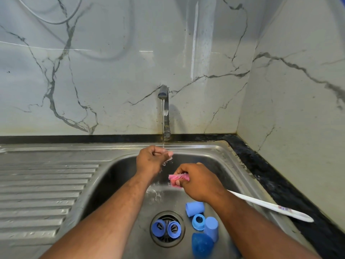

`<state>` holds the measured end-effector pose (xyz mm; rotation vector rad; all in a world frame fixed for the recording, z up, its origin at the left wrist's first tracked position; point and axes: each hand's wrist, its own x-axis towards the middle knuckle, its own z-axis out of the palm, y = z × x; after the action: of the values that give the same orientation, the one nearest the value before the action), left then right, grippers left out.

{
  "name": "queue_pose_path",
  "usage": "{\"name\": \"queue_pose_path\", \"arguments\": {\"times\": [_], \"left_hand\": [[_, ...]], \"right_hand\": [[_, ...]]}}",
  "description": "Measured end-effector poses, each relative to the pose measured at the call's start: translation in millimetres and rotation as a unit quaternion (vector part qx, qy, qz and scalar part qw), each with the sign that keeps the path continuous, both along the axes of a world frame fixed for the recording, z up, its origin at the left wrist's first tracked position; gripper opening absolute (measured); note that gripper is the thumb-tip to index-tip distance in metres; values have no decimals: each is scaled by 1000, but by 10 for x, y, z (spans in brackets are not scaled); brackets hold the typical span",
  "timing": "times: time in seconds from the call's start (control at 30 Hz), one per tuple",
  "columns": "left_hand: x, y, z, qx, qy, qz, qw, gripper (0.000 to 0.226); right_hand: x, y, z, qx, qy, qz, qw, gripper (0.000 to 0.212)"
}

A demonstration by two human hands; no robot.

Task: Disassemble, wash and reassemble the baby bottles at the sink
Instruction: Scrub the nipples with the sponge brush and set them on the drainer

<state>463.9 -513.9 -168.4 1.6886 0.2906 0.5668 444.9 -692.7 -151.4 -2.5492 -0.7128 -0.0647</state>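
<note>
- Left fingers (162,153): I read them as curled under the water stream (163,126), pinching what looks like a small clear piece (169,159). It is see-through and wet, so I cannot tell which bottle part it is.
- Left hand (150,162): held over the far edge of the basin, directly below the tap (165,107), knuckles towards me.
- Right fingers (178,182): clenched round a pink sponge (177,177), whose free end sticks out to the left.
- Right hand (197,181): nearer to me and lower than the left, clear of the stream.
- Governing relation: the clear piece lies up and to the left of the sponge, near it but not touching. The sponge's long axis runs roughly left to right, its free end pointing towards the left hand. I judge that scrubbing needs only a short closing of that gap, by either hand.
- Blue bottle parts (195,208): caps and a ring lie on the sink (112,176) floor below the right wrist, with two blue discs (158,228) on the drain. The right hand is the nearer one to them.
- White brush (270,206): resting along the right rim, untouched.
</note>
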Motion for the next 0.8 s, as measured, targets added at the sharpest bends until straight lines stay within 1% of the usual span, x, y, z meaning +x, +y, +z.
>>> {"name": "queue_pose_path", "arguments": {"times": [0.07, 0.1, 0.17, 0.27, 0.37, 0.43, 0.5, 0.57, 0.67, 0.8], "left_hand": [[5, 24, -18, 5, 3, 6, 1000, 24], [12, 37, -30, 3, 0, 2, 1000, 21], [13, 57, -42, 5, -8, -8, 1000, 9], [5, 60, -30, 19, -3, -16, 1000, 17], [-25, 76, -2, 44, 24, -7, 999, 10], [-94, 129, -16, 70, 42, -2, 997, 18], [-170, 222, -30, 95, 58, -1, 994, 18], [-240, 374, -14, 87, 65, 23, 994, 17], [-259, 677, 65, 46, 46, 108, 992, 21], [-267, 1169, 221, 108, 32, 175, 978, 30]], "right_hand": [[-2, 2, 2, 3, 0, 2, 1000, 15], [-4, 1, 3, 5, -1, 2, 1000, 14], [-11, 1, 6, 3, -3, 4, 1000, 13], [-21, 3, 14, 1, -3, 9, 1000, 13], [-32, 15, 11, -4, -6, 14, 1000, 12], [-46, 28, 8, -7, -5, 22, 1000, 11], [-64, 42, 16, -13, -1, 30, 999, 9], [-95, 59, 32, -19, 0, 39, 999, 9], [-125, 74, 28, -22, 4, 47, 999, 8], [-127, 91, 11, -17, 9, 50, 999, 11]]}}
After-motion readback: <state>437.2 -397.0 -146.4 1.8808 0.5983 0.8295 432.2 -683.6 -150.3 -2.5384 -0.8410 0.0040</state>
